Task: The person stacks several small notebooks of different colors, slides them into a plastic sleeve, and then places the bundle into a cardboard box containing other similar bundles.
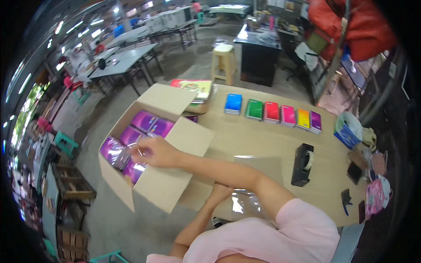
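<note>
My right hand reaches leftward into an open cardboard box. Its fingers are curled at a shiny, clear-wrapped purple pack at the box's left side and seem to grip its wrapping. More purple packs fill the box in rows. My left hand is at the table's near edge under my right forearm, which hides its fingers. Beside it, a clear plastic sheet or bag lies on the table and reflects light.
Small notebook stacks in blue, green, red, pink, yellow and purple line the table's far side. A black tape dispenser stands at right. Behind the box lie printed books. A blue bag and blue-handled tool are at the right edge.
</note>
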`<state>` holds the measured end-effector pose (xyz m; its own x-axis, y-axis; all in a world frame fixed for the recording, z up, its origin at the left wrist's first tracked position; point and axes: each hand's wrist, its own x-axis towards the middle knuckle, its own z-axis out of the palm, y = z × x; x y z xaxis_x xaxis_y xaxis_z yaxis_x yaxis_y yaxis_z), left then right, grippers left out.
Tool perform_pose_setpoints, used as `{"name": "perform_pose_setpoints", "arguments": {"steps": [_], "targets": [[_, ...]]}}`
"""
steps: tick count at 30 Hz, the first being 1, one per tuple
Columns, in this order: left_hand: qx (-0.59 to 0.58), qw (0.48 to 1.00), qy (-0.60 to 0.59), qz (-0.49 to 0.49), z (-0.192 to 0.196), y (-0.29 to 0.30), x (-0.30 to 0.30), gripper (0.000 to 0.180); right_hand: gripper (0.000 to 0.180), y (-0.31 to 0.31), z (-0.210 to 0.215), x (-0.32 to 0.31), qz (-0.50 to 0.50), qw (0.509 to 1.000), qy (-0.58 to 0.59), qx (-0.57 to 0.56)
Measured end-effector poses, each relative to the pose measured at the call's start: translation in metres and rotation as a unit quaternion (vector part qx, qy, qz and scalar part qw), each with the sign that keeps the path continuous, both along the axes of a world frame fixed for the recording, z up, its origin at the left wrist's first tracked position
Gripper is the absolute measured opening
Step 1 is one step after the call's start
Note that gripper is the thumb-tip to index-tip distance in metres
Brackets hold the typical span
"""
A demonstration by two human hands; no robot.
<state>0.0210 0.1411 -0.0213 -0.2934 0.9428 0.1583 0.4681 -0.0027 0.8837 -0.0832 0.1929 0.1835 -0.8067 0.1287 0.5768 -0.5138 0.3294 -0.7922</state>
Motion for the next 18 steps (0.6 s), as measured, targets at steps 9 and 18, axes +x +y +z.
{"name": "perform_pose_setpoints", "arguments": {"steps": [9, 18], "targets": [[-0.053, 0.974, 0.094, 0.201, -0.053, 0.358, -0.06, 0.047, 0.047, 0.171, -0.059, 0.324, 0.122, 0.923, -0.358, 0.07], [-0.205, 0.917, 0.23, 0.252, -0.055, 0.506, -0.085, 0.05, 0.032, 0.264, -0.167, 0.365, -0.196, 0.88, -0.427, -0.063]]}}
